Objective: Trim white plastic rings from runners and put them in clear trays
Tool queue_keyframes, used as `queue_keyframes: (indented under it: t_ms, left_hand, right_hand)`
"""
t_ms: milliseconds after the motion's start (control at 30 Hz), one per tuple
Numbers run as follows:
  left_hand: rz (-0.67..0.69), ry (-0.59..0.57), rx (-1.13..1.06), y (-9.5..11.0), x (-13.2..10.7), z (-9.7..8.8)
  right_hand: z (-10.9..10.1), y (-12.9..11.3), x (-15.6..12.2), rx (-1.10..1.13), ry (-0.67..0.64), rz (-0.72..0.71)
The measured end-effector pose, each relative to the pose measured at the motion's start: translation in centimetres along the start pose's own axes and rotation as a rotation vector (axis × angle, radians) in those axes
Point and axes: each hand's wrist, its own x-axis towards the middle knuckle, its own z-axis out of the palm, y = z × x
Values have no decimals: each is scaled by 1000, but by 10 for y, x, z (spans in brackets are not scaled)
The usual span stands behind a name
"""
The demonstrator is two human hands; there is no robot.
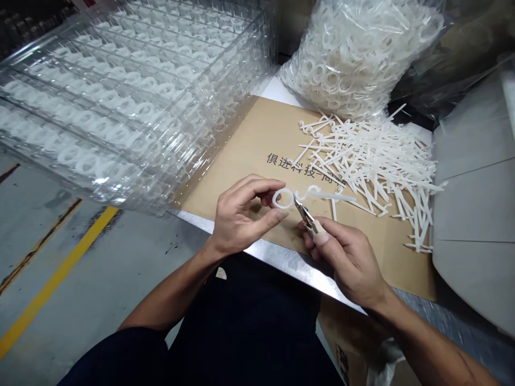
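My left hand (241,217) pinches a white plastic ring part (285,197) between thumb and fingers, held just above a brown cardboard sheet (249,161). A thin white sprue (322,193) runs off the ring to the right. My right hand (346,257) grips small cutting pliers (306,216), whose tip touches the ring where the sprue joins it.
A pile of cut white sprue sticks (378,161) lies on the cardboard to the right. A clear bag of white rings (358,53) stands behind it. Stacked clear plastic trays (129,91) with rings fill the left. The metal table edge (281,260) runs near my lap. A grey floor with a yellow line (52,281) lies on the left.
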Motion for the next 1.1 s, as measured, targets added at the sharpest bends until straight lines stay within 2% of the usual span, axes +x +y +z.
queue_keyframes:
  t_ms: [267, 1100]
  left_hand:
    - [16, 52, 47, -1, -4, 0]
    - [34, 52, 65, 0, -5, 1]
  right_hand:
    - [1, -4, -2, 61, -27, 49]
    - [1, -3, -2, 35, -29, 35]
